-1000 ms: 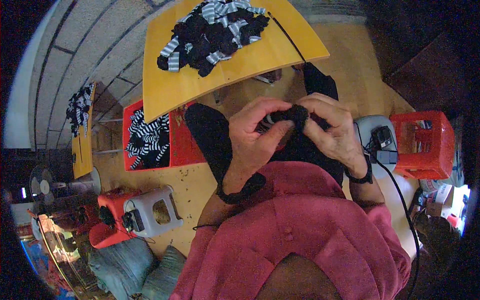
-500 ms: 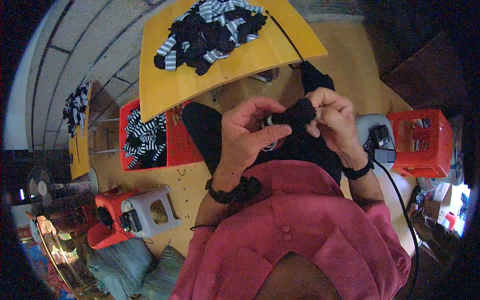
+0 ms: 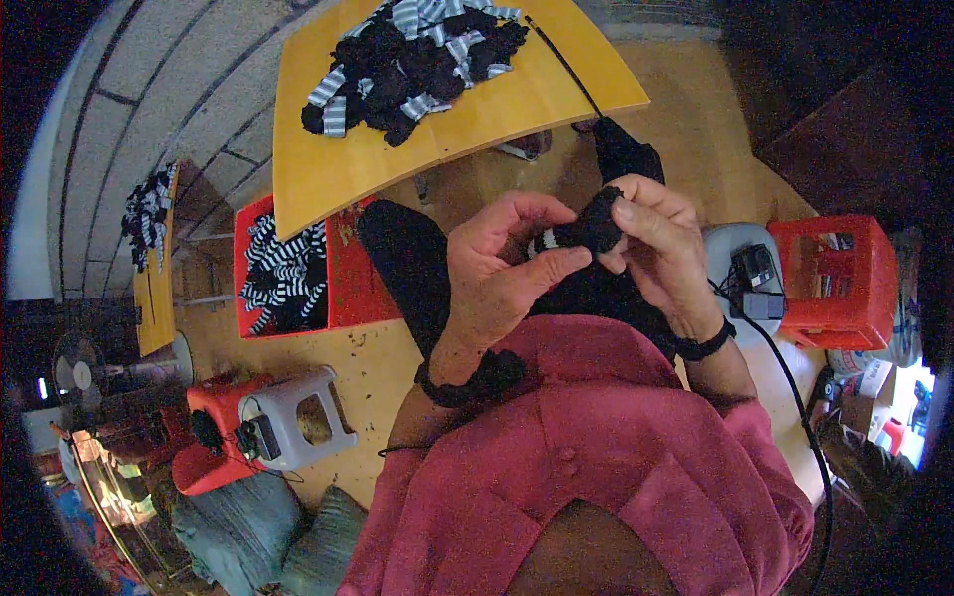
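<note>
A small fuzzy black knit piece (image 3: 596,226) with a black-and-white striped part is held between my two hands above my lap. My left hand (image 3: 497,260) has its thumb and fingers curled round the striped end. At the other end, the thumb and fingers of my right hand (image 3: 664,238) pinch the fuzzy black part. My left palm hides some of the striped part. Beyond my hands, a pile of black fuzzy and grey-and-white striped knit pieces (image 3: 393,84) lies on a yellow table (image 3: 343,179).
Left of my legs stands a red box (image 3: 366,288) with striped knit pieces (image 3: 283,268). A grey stool (image 3: 723,248) bearing a small black device (image 3: 755,263) and a red stool (image 3: 840,283) are at right. A black cable (image 3: 795,397) hangs there. Stuffed sacks (image 3: 243,526) lie lower left.
My right thumb has shifted up onto the fuzzy black part, which now tilts more upward at its right end. My left hand has moved slightly right.
</note>
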A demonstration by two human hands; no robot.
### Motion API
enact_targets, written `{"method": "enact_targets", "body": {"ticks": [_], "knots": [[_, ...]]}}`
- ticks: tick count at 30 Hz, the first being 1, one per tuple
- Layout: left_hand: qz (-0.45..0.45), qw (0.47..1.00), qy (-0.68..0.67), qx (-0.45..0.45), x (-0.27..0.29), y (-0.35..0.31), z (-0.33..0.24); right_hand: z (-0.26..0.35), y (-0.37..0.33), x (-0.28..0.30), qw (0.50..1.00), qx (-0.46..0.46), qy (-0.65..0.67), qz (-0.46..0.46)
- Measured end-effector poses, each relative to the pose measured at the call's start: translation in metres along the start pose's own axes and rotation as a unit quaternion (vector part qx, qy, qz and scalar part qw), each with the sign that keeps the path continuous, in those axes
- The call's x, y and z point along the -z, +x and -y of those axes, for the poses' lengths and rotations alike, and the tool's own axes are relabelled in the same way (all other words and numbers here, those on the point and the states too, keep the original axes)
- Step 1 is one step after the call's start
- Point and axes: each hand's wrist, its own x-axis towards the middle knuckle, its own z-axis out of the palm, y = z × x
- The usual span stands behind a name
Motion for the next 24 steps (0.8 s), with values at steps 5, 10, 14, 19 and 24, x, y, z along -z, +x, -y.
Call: {"method": "enact_targets", "body": {"ticks": [5, 10, 14, 19, 24], "knots": [[-0.006, 1.000, -0.015, 0.026, -0.001, -0.001, -0.004, 0.002, -0.002, -0.005, 0.999, 0.029, -0.011, -0.023], [-0.055, 0.997, 0.058, 0.018, -0.003, -0.005, -0.001, 0.003, -0.010, 0.002, 0.924, 0.209, -0.266, -0.177], [-0.073, 0.970, 0.201, -0.120, -0.004, -0.005, 0.008, -0.009, -0.018, 0.008, 0.958, 0.110, -0.235, -0.121], [-0.109, 0.899, 0.317, -0.283, -0.007, -0.001, 0.008, -0.012, -0.020, -0.012, 0.964, 0.125, -0.198, -0.122], [-0.113, 0.849, 0.385, -0.343, -0.014, -0.006, 0.018, -0.019, -0.012, -0.017, 0.966, 0.098, -0.196, -0.140]]}}
